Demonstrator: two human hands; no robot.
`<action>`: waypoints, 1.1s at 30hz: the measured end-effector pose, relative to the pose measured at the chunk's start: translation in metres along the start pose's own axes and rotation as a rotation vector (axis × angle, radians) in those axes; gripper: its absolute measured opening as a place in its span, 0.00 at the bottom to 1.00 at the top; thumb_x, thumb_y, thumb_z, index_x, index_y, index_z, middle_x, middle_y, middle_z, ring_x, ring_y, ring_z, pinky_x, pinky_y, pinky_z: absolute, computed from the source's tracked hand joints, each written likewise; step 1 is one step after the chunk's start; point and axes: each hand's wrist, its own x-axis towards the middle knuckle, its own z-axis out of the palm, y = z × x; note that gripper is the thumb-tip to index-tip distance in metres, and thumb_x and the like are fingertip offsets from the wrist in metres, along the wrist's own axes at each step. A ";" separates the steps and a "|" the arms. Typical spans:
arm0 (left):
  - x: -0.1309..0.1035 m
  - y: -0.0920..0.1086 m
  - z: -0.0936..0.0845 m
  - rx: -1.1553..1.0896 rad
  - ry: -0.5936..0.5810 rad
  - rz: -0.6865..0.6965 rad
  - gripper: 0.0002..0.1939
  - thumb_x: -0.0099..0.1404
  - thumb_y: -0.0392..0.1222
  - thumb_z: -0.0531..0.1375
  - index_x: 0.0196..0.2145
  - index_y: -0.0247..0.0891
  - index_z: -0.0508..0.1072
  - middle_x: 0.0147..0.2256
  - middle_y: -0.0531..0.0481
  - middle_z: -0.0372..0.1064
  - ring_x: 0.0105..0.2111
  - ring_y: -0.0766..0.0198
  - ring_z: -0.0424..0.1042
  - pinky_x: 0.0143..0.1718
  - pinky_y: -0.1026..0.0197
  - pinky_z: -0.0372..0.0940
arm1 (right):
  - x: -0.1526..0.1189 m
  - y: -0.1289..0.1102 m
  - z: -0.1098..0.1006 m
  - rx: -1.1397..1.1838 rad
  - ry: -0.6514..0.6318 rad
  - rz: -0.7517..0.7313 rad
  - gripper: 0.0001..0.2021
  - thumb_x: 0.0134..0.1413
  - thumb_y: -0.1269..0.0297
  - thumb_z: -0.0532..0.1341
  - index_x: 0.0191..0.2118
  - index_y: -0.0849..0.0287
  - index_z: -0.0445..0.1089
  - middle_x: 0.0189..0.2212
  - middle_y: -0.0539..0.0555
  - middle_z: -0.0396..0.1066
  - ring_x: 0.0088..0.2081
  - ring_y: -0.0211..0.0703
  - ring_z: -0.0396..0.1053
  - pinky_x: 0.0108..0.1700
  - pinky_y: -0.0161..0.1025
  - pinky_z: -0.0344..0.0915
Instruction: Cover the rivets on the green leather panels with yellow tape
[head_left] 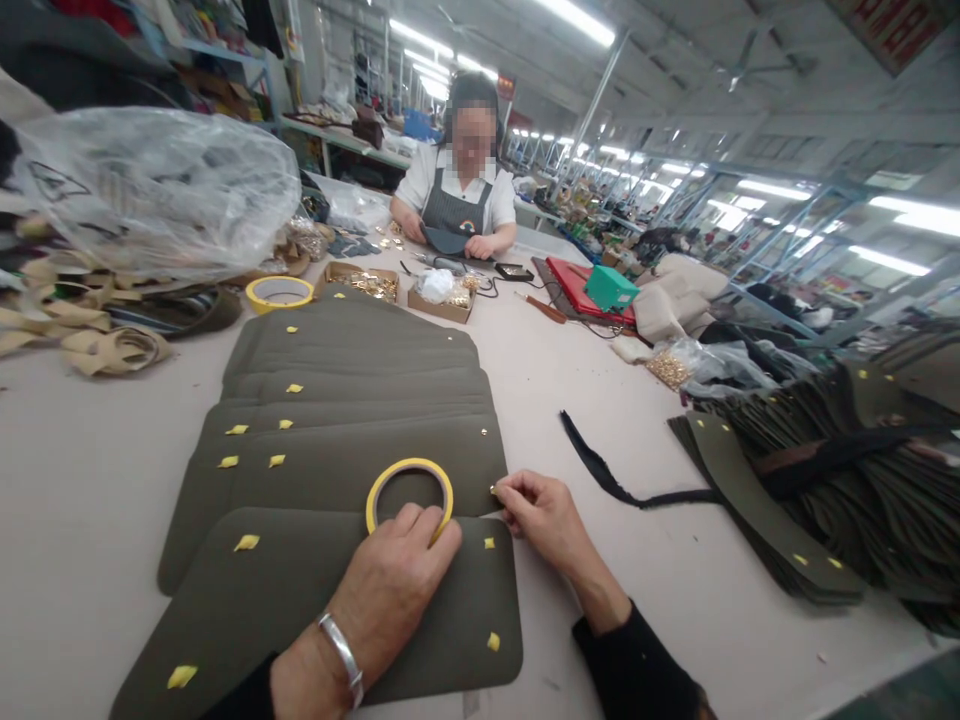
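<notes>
My left hand [397,580], with a silver bracelet at the wrist, has its fingers closed on a yellow tape roll [410,466] over the dark olive panels. Beneath it lies the nearest panel [300,590], with yellow tape pieces near its corners. My right hand [536,510] pinches a small yellowish piece [494,490] at the right edge of the panel behind. Further olive panels [360,350] overlap in a row going back, several with yellow tape bits on the left and small metal dots on the right.
Across the table a person [457,190] holds a dark piece. Boxes of gold hardware [364,283], another tape roll [280,293] and a plastic bag [165,190] lie behind. A black strap [600,470] runs toward stacked panels [772,510] at right.
</notes>
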 end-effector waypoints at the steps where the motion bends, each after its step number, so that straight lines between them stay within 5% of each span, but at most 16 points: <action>1: 0.000 0.000 0.001 -0.001 -0.004 0.000 0.05 0.63 0.31 0.59 0.36 0.39 0.69 0.34 0.49 0.70 0.34 0.55 0.69 0.33 0.53 0.71 | 0.001 -0.001 0.002 -0.063 0.005 -0.027 0.09 0.55 0.62 0.60 0.29 0.61 0.73 0.19 0.47 0.68 0.20 0.35 0.63 0.24 0.32 0.59; 8: -0.002 0.000 0.002 -0.026 0.021 0.002 0.05 0.64 0.32 0.59 0.37 0.39 0.69 0.35 0.50 0.69 0.34 0.57 0.68 0.34 0.55 0.70 | 0.008 -0.006 0.008 -0.345 0.029 -0.185 0.07 0.55 0.69 0.58 0.29 0.59 0.73 0.23 0.49 0.73 0.26 0.38 0.69 0.30 0.33 0.62; 10: -0.001 -0.001 0.003 -0.032 0.025 0.002 0.05 0.64 0.31 0.59 0.37 0.39 0.69 0.35 0.50 0.69 0.34 0.57 0.68 0.34 0.55 0.70 | 0.010 -0.005 0.006 -0.397 0.035 -0.197 0.05 0.55 0.69 0.60 0.37 0.59 0.73 0.22 0.48 0.72 0.25 0.39 0.69 0.30 0.34 0.62; 13: -0.001 -0.004 0.004 -0.039 0.036 -0.015 0.06 0.64 0.31 0.58 0.38 0.39 0.70 0.35 0.49 0.68 0.34 0.57 0.67 0.34 0.55 0.69 | 0.008 -0.004 0.000 -0.447 0.096 -0.231 0.15 0.56 0.66 0.62 0.50 0.60 0.67 0.19 0.45 0.69 0.22 0.40 0.68 0.29 0.35 0.63; 16: -0.001 -0.008 0.004 -0.040 0.076 -0.048 0.07 0.64 0.30 0.58 0.39 0.38 0.70 0.37 0.48 0.69 0.35 0.56 0.67 0.36 0.54 0.69 | 0.001 -0.004 -0.008 -0.476 0.125 -0.411 0.06 0.60 0.67 0.59 0.42 0.59 0.70 0.26 0.50 0.73 0.28 0.40 0.71 0.34 0.36 0.66; 20: -0.001 -0.014 0.001 0.014 0.097 -0.101 0.08 0.64 0.29 0.57 0.39 0.38 0.70 0.35 0.47 0.68 0.34 0.54 0.67 0.35 0.53 0.68 | -0.003 -0.003 -0.008 -0.638 -0.004 -0.637 0.08 0.62 0.73 0.55 0.38 0.60 0.72 0.33 0.56 0.73 0.37 0.44 0.71 0.41 0.39 0.68; 29: 0.005 -0.021 -0.007 0.179 0.133 -0.103 0.08 0.66 0.30 0.52 0.37 0.39 0.69 0.27 0.51 0.64 0.27 0.55 0.67 0.31 0.52 0.65 | 0.013 -0.014 0.008 -0.667 -0.021 -0.289 0.08 0.57 0.73 0.59 0.31 0.59 0.75 0.29 0.54 0.77 0.32 0.43 0.74 0.37 0.37 0.65; 33: 0.000 -0.022 -0.006 0.118 0.219 -0.098 0.08 0.67 0.30 0.51 0.38 0.37 0.68 0.29 0.50 0.65 0.27 0.59 0.70 0.25 0.59 0.63 | 0.005 -0.016 0.000 -0.615 -0.051 -0.320 0.06 0.56 0.73 0.60 0.32 0.59 0.74 0.30 0.53 0.75 0.33 0.41 0.72 0.37 0.35 0.64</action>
